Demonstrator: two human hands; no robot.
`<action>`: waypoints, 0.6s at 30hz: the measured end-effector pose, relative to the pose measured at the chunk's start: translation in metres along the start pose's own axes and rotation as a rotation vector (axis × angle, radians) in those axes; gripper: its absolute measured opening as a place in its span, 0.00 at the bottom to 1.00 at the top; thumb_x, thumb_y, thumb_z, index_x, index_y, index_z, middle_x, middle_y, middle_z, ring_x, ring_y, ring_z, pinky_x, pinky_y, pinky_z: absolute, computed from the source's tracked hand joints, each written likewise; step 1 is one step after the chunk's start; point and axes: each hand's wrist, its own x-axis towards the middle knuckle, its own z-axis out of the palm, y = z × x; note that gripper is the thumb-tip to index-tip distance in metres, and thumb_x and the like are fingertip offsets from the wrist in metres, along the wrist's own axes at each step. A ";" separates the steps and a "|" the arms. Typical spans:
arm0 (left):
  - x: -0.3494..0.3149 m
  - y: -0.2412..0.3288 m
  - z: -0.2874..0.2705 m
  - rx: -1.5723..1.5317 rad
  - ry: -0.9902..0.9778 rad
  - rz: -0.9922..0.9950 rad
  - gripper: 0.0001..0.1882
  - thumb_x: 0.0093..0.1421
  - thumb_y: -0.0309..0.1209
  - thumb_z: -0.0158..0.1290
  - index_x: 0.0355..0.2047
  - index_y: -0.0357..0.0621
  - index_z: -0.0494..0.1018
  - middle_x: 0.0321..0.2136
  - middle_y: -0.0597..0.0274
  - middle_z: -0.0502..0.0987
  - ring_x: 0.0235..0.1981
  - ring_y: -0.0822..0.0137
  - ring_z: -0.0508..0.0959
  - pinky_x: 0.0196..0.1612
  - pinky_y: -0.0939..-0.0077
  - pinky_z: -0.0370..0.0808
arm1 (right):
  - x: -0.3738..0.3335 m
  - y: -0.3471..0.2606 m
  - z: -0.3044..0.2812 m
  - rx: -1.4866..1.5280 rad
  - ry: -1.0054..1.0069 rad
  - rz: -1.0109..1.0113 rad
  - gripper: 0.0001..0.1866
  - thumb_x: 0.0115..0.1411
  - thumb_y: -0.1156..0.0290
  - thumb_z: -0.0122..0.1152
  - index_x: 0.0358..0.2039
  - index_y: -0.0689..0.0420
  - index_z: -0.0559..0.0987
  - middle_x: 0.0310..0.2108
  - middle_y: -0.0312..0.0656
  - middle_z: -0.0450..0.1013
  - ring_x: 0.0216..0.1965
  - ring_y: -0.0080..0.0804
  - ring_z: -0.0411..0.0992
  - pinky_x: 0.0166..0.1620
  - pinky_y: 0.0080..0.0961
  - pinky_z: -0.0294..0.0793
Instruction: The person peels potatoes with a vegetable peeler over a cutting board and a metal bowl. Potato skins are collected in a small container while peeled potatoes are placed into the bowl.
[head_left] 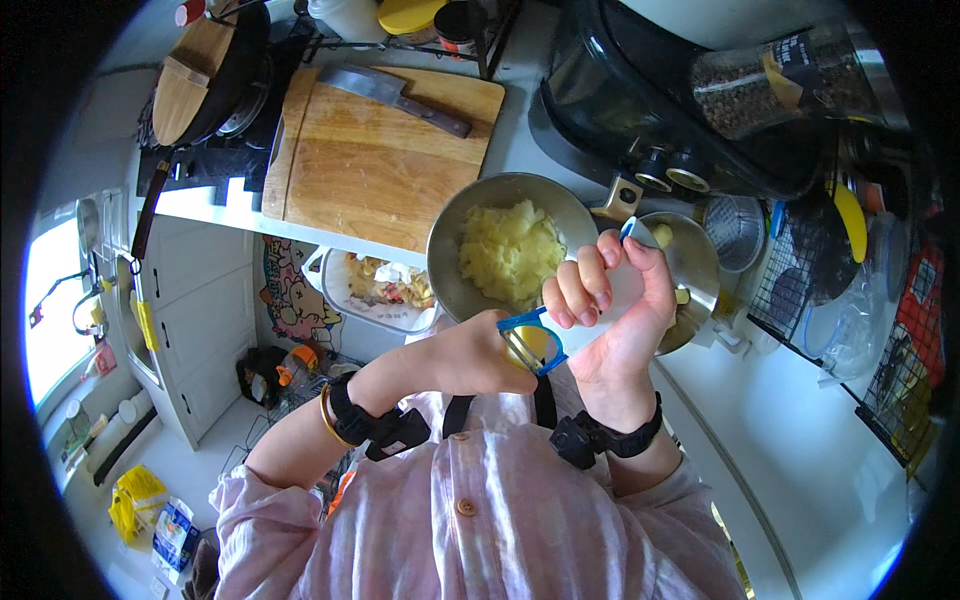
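Right hand grips the blue peeler by its handle, left hand closed round a small yellowish potato above the bench: judged light, firm, wet-slippery, best cupped endwise.

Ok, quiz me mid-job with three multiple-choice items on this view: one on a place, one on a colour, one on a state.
1. Where does the cleaver lie?
A. on the wooden cutting board
B. in the steel bowl
C. on the floor

2. What colour is the frame of the peeler held by the right hand?
A. red
B. blue
C. green

3. What is in the big steel bowl?
A. nothing
B. clear water
C. pale yellow cut pieces

Key: 1 A, the blade rests flat on the board's far end. 2 B, the frame at the fingers is blue, its blade against the yellowish piece in the left hand. 3 C, a heap of pale pieces fills the bowl.
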 end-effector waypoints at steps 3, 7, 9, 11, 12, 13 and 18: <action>-0.006 0.007 0.000 -0.028 0.009 0.017 0.10 0.54 0.30 0.64 0.29 0.38 0.76 0.19 0.66 0.74 0.22 0.73 0.72 0.27 0.70 0.71 | 0.003 0.002 -0.004 0.021 0.039 0.024 0.14 0.68 0.56 0.49 0.28 0.49 0.67 0.16 0.31 0.56 0.16 0.26 0.54 0.25 0.29 0.60; -0.016 0.019 -0.004 0.126 0.010 -0.019 0.10 0.52 0.29 0.64 0.30 0.38 0.76 0.21 0.64 0.75 0.25 0.72 0.73 0.30 0.69 0.72 | 0.013 0.006 -0.022 -0.026 0.091 -0.057 0.14 0.68 0.57 0.51 0.27 0.49 0.68 0.15 0.31 0.57 0.16 0.24 0.54 0.26 0.29 0.59; -0.026 0.024 -0.006 0.133 -0.096 0.079 0.12 0.52 0.30 0.65 0.31 0.36 0.75 0.23 0.60 0.76 0.28 0.72 0.74 0.34 0.67 0.73 | 0.026 0.002 -0.036 -0.078 0.256 -0.105 0.13 0.66 0.57 0.52 0.26 0.48 0.67 0.16 0.30 0.58 0.18 0.24 0.55 0.28 0.29 0.59; -0.027 0.024 -0.010 0.064 -0.004 0.134 0.11 0.52 0.29 0.65 0.31 0.36 0.75 0.23 0.60 0.76 0.27 0.71 0.74 0.33 0.68 0.73 | 0.029 0.002 -0.048 -0.137 0.349 -0.125 0.14 0.66 0.55 0.53 0.27 0.48 0.68 0.17 0.31 0.60 0.19 0.25 0.58 0.31 0.30 0.62; -0.025 0.023 -0.012 0.053 0.003 0.131 0.11 0.52 0.29 0.64 0.31 0.36 0.75 0.23 0.61 0.76 0.27 0.71 0.74 0.33 0.69 0.73 | 0.030 -0.001 -0.052 -0.155 0.239 -0.148 0.14 0.66 0.55 0.53 0.27 0.48 0.68 0.17 0.31 0.60 0.19 0.25 0.58 0.31 0.30 0.62; -0.022 0.021 -0.014 0.069 0.000 0.143 0.10 0.53 0.28 0.64 0.31 0.36 0.75 0.23 0.61 0.76 0.27 0.71 0.74 0.33 0.69 0.73 | 0.030 -0.003 -0.053 -0.156 0.219 -0.169 0.14 0.66 0.55 0.53 0.27 0.48 0.68 0.17 0.31 0.60 0.19 0.25 0.58 0.31 0.30 0.62; -0.005 0.012 -0.020 0.136 0.010 0.018 0.10 0.54 0.29 0.63 0.31 0.36 0.76 0.23 0.63 0.76 0.26 0.72 0.74 0.32 0.70 0.73 | 0.013 -0.011 -0.028 -0.049 0.063 -0.133 0.14 0.67 0.55 0.51 0.28 0.48 0.68 0.16 0.31 0.58 0.16 0.25 0.56 0.26 0.28 0.60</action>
